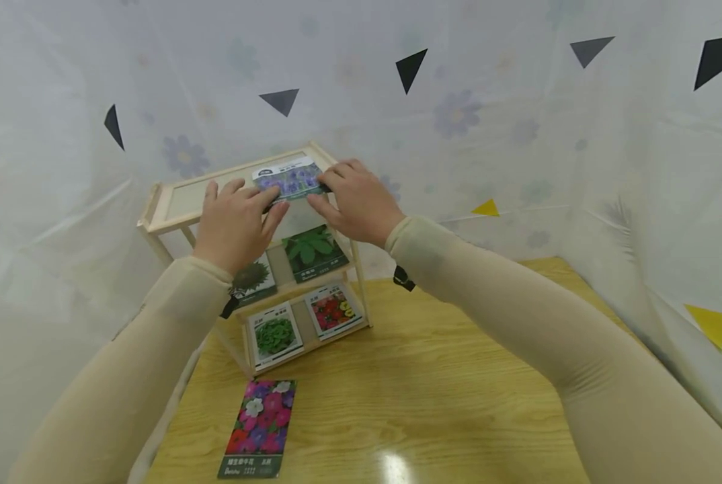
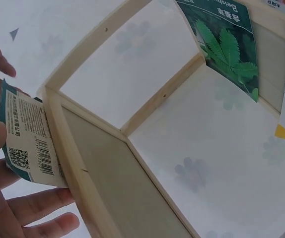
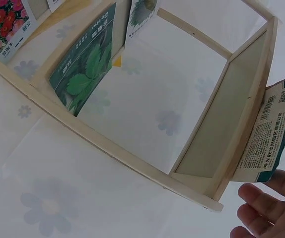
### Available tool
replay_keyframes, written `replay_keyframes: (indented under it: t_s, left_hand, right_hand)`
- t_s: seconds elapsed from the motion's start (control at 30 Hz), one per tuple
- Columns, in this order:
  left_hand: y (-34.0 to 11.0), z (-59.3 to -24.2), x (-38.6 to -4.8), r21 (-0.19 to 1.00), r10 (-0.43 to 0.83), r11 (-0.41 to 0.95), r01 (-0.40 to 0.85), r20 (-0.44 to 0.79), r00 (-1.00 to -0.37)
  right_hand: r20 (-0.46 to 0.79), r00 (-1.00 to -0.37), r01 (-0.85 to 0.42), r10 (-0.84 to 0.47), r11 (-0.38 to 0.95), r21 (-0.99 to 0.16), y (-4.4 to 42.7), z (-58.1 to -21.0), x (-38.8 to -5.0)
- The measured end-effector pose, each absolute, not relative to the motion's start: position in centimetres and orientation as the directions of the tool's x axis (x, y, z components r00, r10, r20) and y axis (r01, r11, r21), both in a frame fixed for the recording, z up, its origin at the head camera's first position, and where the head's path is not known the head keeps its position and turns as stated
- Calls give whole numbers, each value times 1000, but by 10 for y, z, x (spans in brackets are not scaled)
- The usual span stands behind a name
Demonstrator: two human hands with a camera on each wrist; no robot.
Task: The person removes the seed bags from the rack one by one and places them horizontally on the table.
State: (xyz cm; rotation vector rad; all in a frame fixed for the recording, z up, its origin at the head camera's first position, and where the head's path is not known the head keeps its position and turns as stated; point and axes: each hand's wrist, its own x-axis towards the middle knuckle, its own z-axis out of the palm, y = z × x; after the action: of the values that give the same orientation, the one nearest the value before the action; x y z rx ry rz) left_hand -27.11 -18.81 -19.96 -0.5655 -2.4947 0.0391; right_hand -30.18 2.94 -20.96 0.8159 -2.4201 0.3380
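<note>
A seed packet [image 1: 291, 178] with purple flowers lies on the top tier of a small wooden rack [image 1: 179, 218]. Its near edge sticks out past the front rail, and its printed back [image 2: 31, 134] with barcode shows from below in both wrist views. My left hand [image 1: 234, 222] pinches the packet at its near left corner, thumb under the index finger. At the right side, my right hand [image 1: 364, 202] pinches it between thumb and fingers.
Lower tiers hold a green-leaf packet [image 1: 312, 250], a spiky-plant packet [image 1: 255, 277], a leafy-herb packet [image 1: 275, 336] and a red-and-yellow flower packet [image 1: 333, 312]. In front, a pink-and-purple flower packet [image 1: 261, 423] lies on the wooden table [image 1: 446, 376]. A patterned curtain [image 1: 361, 114] hangs behind.
</note>
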Motion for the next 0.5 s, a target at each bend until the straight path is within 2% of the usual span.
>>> replay_keyframes:
  t_s: [0.23, 0.37, 0.5]
  left_hand:
    - [-188, -207, -260, -181, 426, 896, 406, 609, -669]
    - [-191, -216, -252, -203, 449, 874, 441, 684, -575]
    - [-194, -228, -246, -208, 468, 838, 504, 749, -469]
  right_hand:
    - [569, -700, -635, -432, 741, -218, 33, -206, -298]
    - [546, -733, -639, -405, 686, -349, 35, -205, -299]
    - [472, -794, -602, -384, 612, -514, 37, -204, -297]
